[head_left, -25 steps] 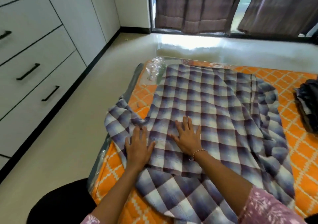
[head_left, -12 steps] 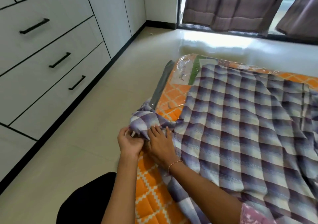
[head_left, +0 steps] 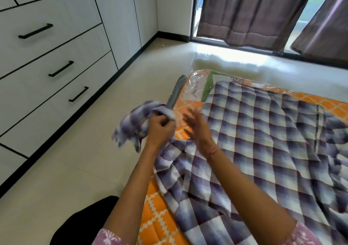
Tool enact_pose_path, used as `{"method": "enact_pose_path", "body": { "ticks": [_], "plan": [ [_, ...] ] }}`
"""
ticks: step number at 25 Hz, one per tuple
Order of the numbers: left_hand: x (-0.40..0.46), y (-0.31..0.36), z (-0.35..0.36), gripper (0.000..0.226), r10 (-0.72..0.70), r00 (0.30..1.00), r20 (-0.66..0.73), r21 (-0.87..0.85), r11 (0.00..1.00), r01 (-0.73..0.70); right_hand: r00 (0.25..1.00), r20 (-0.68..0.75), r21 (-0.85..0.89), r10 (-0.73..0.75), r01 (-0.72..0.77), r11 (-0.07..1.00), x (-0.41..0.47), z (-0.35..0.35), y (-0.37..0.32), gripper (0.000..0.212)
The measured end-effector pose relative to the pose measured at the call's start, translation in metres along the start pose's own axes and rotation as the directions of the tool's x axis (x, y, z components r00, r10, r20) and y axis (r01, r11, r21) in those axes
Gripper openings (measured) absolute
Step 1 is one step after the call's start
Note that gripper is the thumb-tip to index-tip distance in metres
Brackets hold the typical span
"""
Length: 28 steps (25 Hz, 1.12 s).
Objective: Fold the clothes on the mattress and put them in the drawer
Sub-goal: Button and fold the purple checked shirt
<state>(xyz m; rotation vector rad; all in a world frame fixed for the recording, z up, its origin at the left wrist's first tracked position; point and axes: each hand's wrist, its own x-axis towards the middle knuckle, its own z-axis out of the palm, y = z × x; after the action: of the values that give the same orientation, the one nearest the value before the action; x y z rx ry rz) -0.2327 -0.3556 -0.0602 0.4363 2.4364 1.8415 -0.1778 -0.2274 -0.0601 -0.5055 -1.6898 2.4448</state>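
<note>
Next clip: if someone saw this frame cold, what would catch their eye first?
The big purple-and-white checked cloth spread over the orange patterned mattress on the floor dominates the right side. At centre, the left hand grips a bunched corner of it, lifted off the mattress edge, while the right hand, blurred and fingers spread, is just beside it. White drawers with black handles line the left wall.

The setting was a home bedroom. An orange, white-patterned quilted mattress (head_left: pixel 160 224) lay directly on the glossy cream tiled floor (head_left: pixel 75 169), below and to the right of the grip. White built-in drawer fronts with black bar handles (head_left: pixel 35 31) lined the wall to the left of the grip. Brown fabric curtains (head_left: pixel 250 13) hung over a floor-level window beyond it.
</note>
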Motion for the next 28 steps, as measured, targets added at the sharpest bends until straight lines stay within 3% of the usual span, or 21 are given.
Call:
{"method": "enact_pose_path", "body": {
  "ticks": [1,2,3,4,5,6,7,8,9,11,13,14,16,17,20,23,25,27,28],
  "plan": [
    [-0.010,0.015,0.019,0.012,0.212,0.954,0.212,0.195,0.948,-0.253,0.999,-0.043,0.141,-0.002,0.008,0.990,0.008,-0.014,-0.017,0.041],
    [-0.024,0.027,0.041,0.013,0.284,0.850,0.443,0.319,0.836,-0.446,0.998,-0.064,0.222,0.003,0.011,0.975,0.013,-0.029,-0.033,0.044],
    [-0.039,0.032,0.062,0.016,0.238,0.754,0.613,0.412,0.718,-0.561,0.999,-0.044,0.204,-0.017,0.026,0.979,0.013,-0.048,-0.041,0.046],
    [-0.054,0.033,0.081,0.020,0.137,0.683,0.717,0.482,0.611,-0.628,0.999,0.001,0.052,-0.041,0.041,0.998,0.009,-0.064,-0.045,0.045],
    [-0.068,0.029,0.098,0.025,0.040,0.625,0.780,0.511,0.537,-0.672,0.998,0.051,-0.222,-0.036,0.046,0.974,0.004,-0.076,-0.043,0.046],
    [-0.083,0.026,0.112,0.030,-0.040,0.577,0.816,0.518,0.494,-0.698,0.998,0.059,-0.482,0.002,0.027,0.876,0.000,-0.085,-0.037,0.046],
    [-0.096,0.020,0.124,0.035,-0.101,0.537,0.837,0.516,0.470,-0.716,1.000,-0.012,-0.616,0.022,-0.025,0.787,-0.001,-0.091,-0.026,0.044],
    [-0.109,0.014,0.130,0.042,-0.135,0.516,0.846,0.516,0.452,-0.728,0.993,-0.115,-0.625,0.002,-0.074,0.777,0.000,-0.097,-0.016,0.037],
    [-0.119,0.009,0.135,0.049,-0.149,0.514,0.845,0.522,0.441,-0.730,0.981,-0.191,-0.503,0.015,-0.111,0.857,-0.003,-0.105,-0.016,0.031],
    [-0.130,0.000,0.138,0.058,-0.131,0.545,0.828,0.540,0.448,-0.713,0.962,-0.269,-0.062,0.042,-0.061,0.996,-0.009,-0.123,-0.034,0.025],
    [-0.133,-0.001,0.138,0.070,-0.096,0.557,0.825,0.530,0.471,-0.705,0.958,-0.286,0.420,0.023,0.103,0.902,-0.026,-0.165,-0.046,0.027],
    [-0.135,0.001,0.138,0.073,-0.054,0.555,0.830,0.510,0.476,-0.717,0.925,-0.379,0.530,0.029,0.192,0.826,-0.039,-0.186,-0.047,0.033],
    [-0.139,-0.001,0.137,0.066,0.131,0.569,0.812,0.483,0.396,-0.781,0.812,-0.575,0.547,0.101,0.289,0.786,-0.071,-0.213,-0.030,0.043],
    [-0.142,-0.001,0.135,0.061,0.207,0.619,0.758,0.540,0.332,-0.773,0.766,-0.629,0.510,0.131,0.279,0.814,-0.083,-0.220,-0.017,0.045],
    [-0.147,0.003,0.114,0.078,0.118,0.798,0.591,0.762,0.242,-0.601,0.753,-0.634,0.443,0.178,0.165,0.881,-0.089,-0.200,0.000,0.046],
    [-0.153,-0.009,0.095,0.086,-0.069,0.935,0.348,0.899,0.308,-0.312,0.598,-0.779,0.186,0.189,-0.067,0.980,-0.089,-0.174,0.004,0.064],
    [-0.157,-0.013,0.088,0.070,-0.086,0.946,0.311,0.907,0.325,-0.269,0.590,-0.792,0.019,0.159,-0.237,0.971,-0.095,-0.158,0.009,0.048],
    [-0.160,-0.013,0.083,0.060,0.015,0.910,0.415,0.857,0.329,-0.397,0.591,-0.780,0.134,0.207,-0.166,0.977,-0.094,-0.164,-0.003,0.018],
    [-0.161,-0.009,0.080,0.060,0.044,0.878,0.477,0.822,0.329,-0.464,0.639,-0.733,0.216,0.231,-0.103,0.971,-0.093,-0.175,-0.015,0.020]
  ]
}}
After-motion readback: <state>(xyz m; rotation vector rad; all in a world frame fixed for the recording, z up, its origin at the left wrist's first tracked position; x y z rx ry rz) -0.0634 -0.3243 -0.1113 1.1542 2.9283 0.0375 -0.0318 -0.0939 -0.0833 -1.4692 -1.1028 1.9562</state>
